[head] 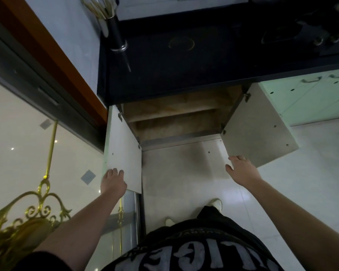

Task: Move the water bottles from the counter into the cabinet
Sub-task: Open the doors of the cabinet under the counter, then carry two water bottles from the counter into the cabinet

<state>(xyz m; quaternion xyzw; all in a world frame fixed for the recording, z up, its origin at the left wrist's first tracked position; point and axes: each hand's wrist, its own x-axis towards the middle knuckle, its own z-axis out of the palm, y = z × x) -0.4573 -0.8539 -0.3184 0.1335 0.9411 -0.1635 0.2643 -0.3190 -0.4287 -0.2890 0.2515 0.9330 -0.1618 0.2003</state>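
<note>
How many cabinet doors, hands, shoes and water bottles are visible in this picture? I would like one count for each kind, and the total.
Open cabinet doors: 2, left door, right door
Hands: 2, left hand, right hand
Shoes: 2, and
Water bottles: 0 visible
Total: 6

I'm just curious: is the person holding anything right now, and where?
No bottle. The left hand rests on the free edge of the left door; the right hand reaches for the right door's edge, fingers spread, gripping nothing.
</note>
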